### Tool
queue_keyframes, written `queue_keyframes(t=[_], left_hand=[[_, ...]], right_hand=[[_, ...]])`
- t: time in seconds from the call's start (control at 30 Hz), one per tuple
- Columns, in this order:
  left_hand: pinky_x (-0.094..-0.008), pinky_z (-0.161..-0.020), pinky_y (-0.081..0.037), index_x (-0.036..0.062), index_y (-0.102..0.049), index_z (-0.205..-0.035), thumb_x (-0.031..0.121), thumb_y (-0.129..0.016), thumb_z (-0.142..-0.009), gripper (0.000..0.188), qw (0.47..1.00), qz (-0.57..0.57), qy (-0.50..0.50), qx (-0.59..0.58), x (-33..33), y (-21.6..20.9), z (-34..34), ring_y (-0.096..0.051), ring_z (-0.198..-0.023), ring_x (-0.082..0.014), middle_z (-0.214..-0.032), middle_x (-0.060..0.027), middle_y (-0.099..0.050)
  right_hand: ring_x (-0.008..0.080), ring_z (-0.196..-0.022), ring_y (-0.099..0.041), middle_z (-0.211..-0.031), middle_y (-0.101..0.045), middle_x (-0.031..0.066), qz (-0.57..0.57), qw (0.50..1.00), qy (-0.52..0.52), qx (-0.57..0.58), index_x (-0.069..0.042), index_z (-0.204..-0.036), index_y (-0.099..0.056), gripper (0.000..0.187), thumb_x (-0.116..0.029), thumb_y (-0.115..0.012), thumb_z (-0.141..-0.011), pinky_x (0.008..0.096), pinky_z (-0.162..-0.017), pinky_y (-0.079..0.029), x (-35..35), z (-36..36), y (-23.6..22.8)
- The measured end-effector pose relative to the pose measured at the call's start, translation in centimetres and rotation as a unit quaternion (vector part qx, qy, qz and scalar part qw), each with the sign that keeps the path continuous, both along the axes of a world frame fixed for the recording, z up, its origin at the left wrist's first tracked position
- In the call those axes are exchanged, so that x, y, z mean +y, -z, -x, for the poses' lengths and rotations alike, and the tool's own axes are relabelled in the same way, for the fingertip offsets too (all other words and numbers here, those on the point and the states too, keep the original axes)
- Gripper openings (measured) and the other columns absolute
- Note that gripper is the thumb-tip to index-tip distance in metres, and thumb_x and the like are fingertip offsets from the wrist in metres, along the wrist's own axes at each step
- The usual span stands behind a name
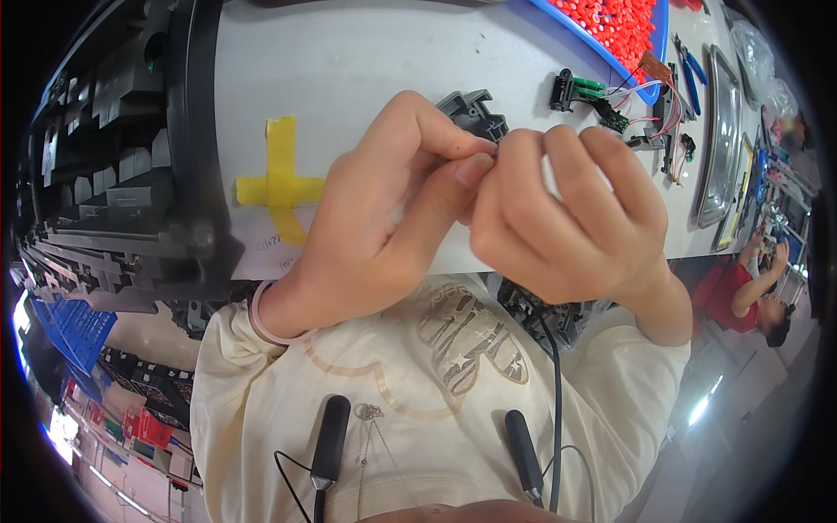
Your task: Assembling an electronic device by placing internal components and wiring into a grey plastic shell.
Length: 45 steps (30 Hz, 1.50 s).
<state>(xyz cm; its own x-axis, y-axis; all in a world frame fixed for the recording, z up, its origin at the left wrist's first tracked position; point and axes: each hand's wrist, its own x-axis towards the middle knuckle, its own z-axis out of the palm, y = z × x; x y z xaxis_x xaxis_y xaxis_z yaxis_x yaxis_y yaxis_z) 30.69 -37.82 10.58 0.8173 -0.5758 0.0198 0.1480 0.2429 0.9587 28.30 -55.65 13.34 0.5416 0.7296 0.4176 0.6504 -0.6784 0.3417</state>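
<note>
My left hand [384, 200] and my right hand [567, 205] meet fingertip to fingertip above the white table. The left thumb and index finger are pinched together. Right fingers curl inward, with their tips against the left ones. Whatever lies between the fingertips is hidden or too small to name. Just beyond the hands, a dark grey moulded plastic part [475, 112] rests on the table, partly covered by my left fingers. I cannot tell whether the fingers touch it.
A blue tray [582, 37] of small red parts stands far right. Near it lie a wired assembly with green pieces [588, 91], blue-handled pliers [690, 74] and a metal tray [720, 139]. Yellow tape [281, 179] marks the table. Stacked black parts [113, 166] stand left. A co-worker [741, 292] is at right.
</note>
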Motion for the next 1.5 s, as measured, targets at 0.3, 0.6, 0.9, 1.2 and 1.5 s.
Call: queue_keyframes(t=[0.3, 0.6, 0.9, 1.2, 1.5], left_hand=[[-0.0195, -0.061, -0.043, 0.0001, -0.045, -0.102, 0.002, -0.050, -0.096, 0.008, 0.998, 0.033, 0.015, 0.049, 0.5, -0.2, -0.3, -0.053, -0.073, -0.0068, -0.087, -0.0065, -0.058], [-0.0191, -0.054, -0.041, -0.0002, -0.048, -0.103, 0.008, -0.052, -0.096, 0.011, 0.998, 0.037, 0.005, 0.053, 0.4, 0.4, -0.2, -0.054, -0.065, -0.0068, -0.088, -0.0087, -0.061], [-0.0173, -0.052, -0.037, -0.0013, -0.050, -0.105, 0.017, -0.055, -0.097, 0.020, 0.999, 0.010, -0.033, 0.009, 0.1, 0.6, 0.2, -0.054, -0.064, -0.0057, -0.085, -0.0073, -0.062], [-0.0179, -0.051, -0.034, -0.0013, -0.052, -0.104, 0.019, -0.055, -0.097, 0.022, 0.999, 0.011, -0.035, 0.039, 0.3, 0.5, 0.2, -0.049, -0.060, -0.0056, -0.076, -0.0069, -0.059], [-0.0190, -0.058, -0.039, -0.0011, -0.051, -0.110, 0.012, -0.058, -0.094, 0.022, 0.991, 0.088, 0.011, 0.105, 0.5, 0.3, 0.0, -0.051, -0.067, -0.0058, -0.085, -0.0052, -0.057]], right_hand=[[0.0234, -0.066, -0.058, -0.083, -0.064, 0.0148, -0.295, 0.903, -0.009, 0.312, 0.002, -0.085, -0.060, 0.022, 0.000, -0.073, -0.067, 0.0298, -0.060, -0.048, 0.1, -0.9, -1.7], [0.0224, -0.070, -0.061, -0.085, -0.067, 0.0158, -0.363, 0.905, 0.001, 0.221, 0.004, -0.089, -0.066, 0.025, 0.006, -0.076, -0.066, 0.0293, -0.062, -0.049, 0.3, -0.2, -0.1], [0.0239, -0.075, -0.062, -0.085, -0.066, 0.0097, -0.243, 0.959, 0.001, 0.148, -0.001, -0.083, -0.070, 0.029, 0.000, -0.074, -0.055, 0.0329, -0.062, -0.051, 0.2, -0.6, -0.9], [0.0252, -0.078, -0.065, -0.088, -0.067, 0.0113, -0.170, 0.978, -0.036, 0.112, 0.001, -0.085, -0.069, 0.029, -0.006, -0.075, -0.057, 0.0331, -0.064, -0.053, -0.7, -0.5, -0.5], [0.0225, -0.067, -0.063, -0.088, -0.065, 0.0154, -0.315, 0.942, -0.033, 0.111, 0.005, -0.087, -0.067, 0.030, -0.003, -0.073, -0.059, 0.0280, -0.053, -0.051, -0.4, -0.2, 1.2]])
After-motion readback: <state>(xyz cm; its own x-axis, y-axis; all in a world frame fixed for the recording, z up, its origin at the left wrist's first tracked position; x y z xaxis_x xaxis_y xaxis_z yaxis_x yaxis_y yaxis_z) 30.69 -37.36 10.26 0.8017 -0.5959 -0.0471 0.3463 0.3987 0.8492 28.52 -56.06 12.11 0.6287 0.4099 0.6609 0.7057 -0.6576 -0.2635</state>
